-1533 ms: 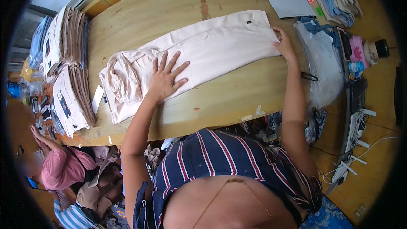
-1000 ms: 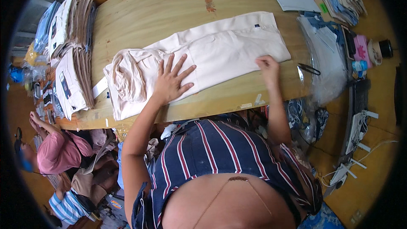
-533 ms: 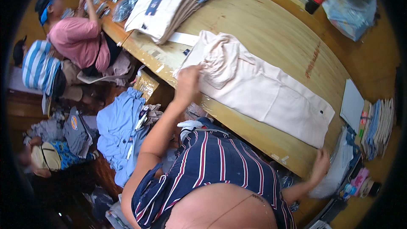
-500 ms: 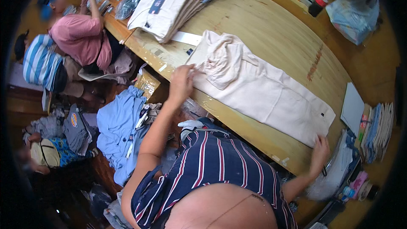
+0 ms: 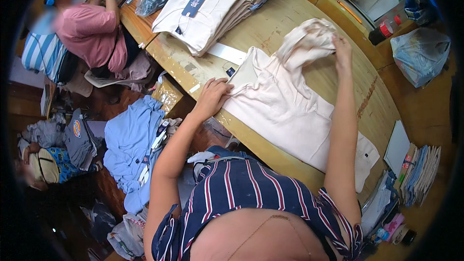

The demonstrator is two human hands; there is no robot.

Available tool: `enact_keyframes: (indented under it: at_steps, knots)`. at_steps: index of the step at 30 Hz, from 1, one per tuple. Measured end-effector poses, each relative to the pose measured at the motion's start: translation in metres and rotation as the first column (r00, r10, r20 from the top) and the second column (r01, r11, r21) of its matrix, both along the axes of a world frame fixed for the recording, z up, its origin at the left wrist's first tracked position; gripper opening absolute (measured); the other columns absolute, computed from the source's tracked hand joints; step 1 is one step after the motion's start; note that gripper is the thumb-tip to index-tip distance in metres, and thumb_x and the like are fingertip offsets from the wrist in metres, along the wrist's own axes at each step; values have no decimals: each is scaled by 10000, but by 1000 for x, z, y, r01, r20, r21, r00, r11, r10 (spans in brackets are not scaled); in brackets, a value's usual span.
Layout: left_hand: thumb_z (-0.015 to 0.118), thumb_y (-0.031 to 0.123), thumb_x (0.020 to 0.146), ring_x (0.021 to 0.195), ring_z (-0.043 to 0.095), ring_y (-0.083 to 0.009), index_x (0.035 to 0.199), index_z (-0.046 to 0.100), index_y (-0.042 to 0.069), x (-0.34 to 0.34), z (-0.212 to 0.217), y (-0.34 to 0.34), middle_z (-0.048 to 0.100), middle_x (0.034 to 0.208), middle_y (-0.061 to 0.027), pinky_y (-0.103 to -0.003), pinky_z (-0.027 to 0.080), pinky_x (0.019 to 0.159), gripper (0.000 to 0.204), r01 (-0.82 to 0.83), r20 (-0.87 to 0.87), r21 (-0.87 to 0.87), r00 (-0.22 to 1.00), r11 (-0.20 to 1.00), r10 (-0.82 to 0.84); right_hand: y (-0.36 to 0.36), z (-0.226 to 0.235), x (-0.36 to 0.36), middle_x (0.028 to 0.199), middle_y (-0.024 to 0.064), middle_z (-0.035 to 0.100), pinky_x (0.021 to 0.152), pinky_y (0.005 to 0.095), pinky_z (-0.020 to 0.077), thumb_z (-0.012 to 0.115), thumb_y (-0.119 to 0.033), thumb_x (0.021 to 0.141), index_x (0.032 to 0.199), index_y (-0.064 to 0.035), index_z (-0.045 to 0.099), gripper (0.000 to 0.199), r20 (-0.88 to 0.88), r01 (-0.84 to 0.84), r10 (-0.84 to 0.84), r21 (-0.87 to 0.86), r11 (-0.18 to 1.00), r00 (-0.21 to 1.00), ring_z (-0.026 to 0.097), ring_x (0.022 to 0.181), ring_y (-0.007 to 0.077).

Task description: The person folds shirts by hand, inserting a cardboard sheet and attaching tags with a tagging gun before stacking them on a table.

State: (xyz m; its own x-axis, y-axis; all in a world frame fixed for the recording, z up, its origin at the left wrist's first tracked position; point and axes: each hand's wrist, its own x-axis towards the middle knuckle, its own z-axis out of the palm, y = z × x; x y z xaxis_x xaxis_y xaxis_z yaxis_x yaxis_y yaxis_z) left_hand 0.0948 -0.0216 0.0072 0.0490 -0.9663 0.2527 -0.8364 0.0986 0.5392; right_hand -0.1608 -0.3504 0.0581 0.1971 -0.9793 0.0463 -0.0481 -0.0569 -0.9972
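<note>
Right grip (image 5: pixel 342 48) clenched on crumpled cream trousers (image 5: pixel 295 116); left grip (image 5: pixel 212 97) released, flat on them.

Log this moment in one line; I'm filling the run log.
left hand: flat on cream garment | right hand: gripping its bunched end | surface: wooden table

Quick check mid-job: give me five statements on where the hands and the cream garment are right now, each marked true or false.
1. The left hand presses on the cream garment near the table's near edge. True.
2. The right hand rests flat and empty on the wooden table. False: it grips the bunched end of the garment, lifted off the surface.
3. A stack of folded cream garments lies beyond the left hand. True.
4. The garment is dark blue. False: it is cream; blue clothes lie on the floor.
5. A red-capped bottle stands beyond the table's far edge. True.
</note>
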Motion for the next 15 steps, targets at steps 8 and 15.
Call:
enact_keyframes:
  at_steps: [8,15]
  knots:
    - [614,94,674,1108,393,-232,991,509,83,-9,11,0,530,1017,-35,-472,194,975,334,-150,-22,92,988,984,153,-89,-78,-11,1079,170,524,862,337,385,667,-492,596,1111,-147,518,639,-904,221,-340,-288,932,257,488,1028,268]
    - [608,83,674,1127,376,-220,1074,439,97,-16,14,-4,543,1014,-17,-490,154,980,434,-173,55,52,984,984,170,-30,66,-24,897,74,588,705,241,425,620,-103,719,961,-13,548,269,-308,-229,169,-171,958,936,551,801,129]
